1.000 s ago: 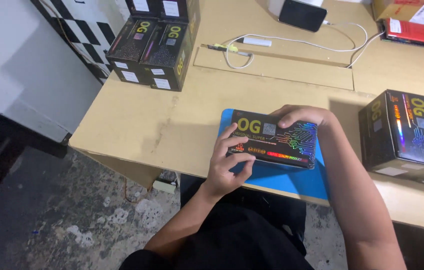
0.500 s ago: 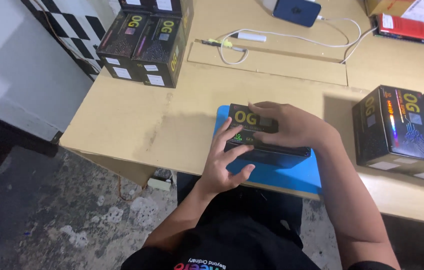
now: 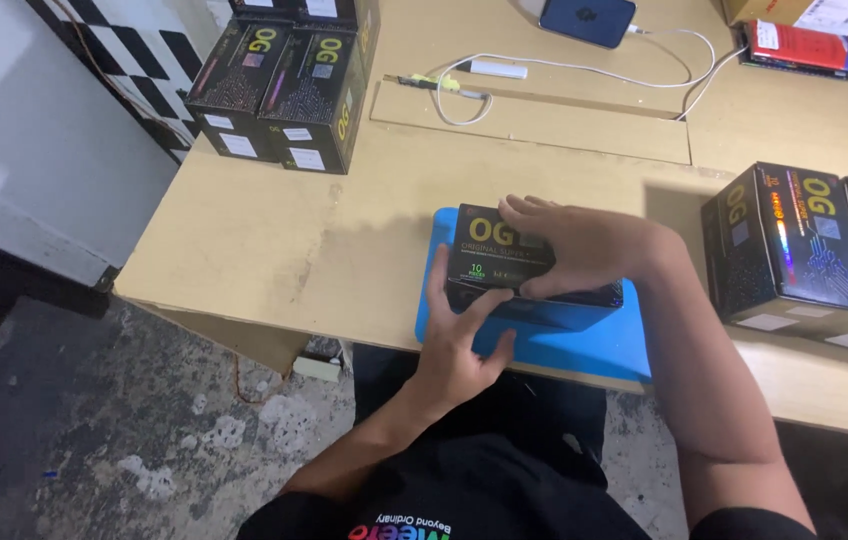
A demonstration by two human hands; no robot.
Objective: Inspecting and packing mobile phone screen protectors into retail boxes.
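A black box (image 3: 489, 255) with yellow lettering and a shiny rainbow strip rests on a blue mat (image 3: 584, 345) at the front edge of the wooden table (image 3: 294, 250). My right hand (image 3: 579, 245) lies over the top of the box, fingers wrapped onto its left part. My left hand (image 3: 459, 340) presses against the box's near side from below, fingers spread on the mat. Both hands hold the box, which is tipped so that its long side faces me.
Three similar black boxes (image 3: 289, 85) are stacked at the back left. More of them (image 3: 804, 245) stand at the right. A phone (image 3: 587, 20) on a white cable (image 3: 664, 55), a flat cardboard sheet (image 3: 544, 125) and a red packet (image 3: 794, 48) lie at the back.
The box has been turned from lying flat with its large face up to standing on a long side. My right hand moved from its far edge onto its top.
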